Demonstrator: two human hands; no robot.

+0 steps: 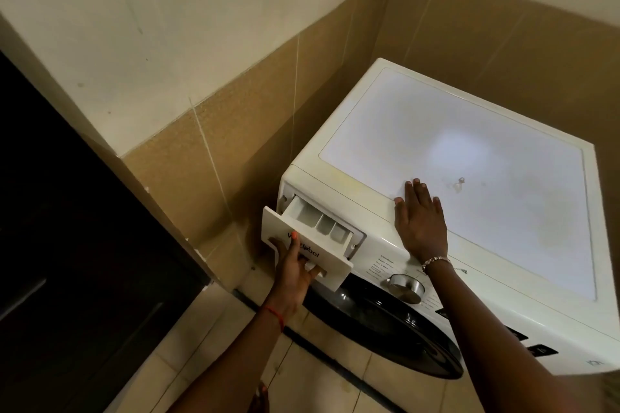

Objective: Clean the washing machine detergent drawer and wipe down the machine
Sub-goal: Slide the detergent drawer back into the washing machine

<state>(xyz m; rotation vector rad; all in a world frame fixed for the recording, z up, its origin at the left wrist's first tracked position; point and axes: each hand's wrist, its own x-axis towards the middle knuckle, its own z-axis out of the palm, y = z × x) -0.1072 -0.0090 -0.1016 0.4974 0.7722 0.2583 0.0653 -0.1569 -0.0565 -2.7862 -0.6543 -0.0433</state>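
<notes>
A white front-loading washing machine stands in the corner of a tiled room. Its detergent drawer is pulled partway out at the top left of the front, showing three white compartments. My left hand grips the drawer's front panel, thumb on its face and fingers curled into the handle recess underneath. My right hand lies flat with straight fingers on the machine's top, near its front edge.
A silver dial sits on the control panel, above the dark round door. Tan tiled walls close in behind and left of the machine. A dark cabinet stands at the left. The floor is beige tile.
</notes>
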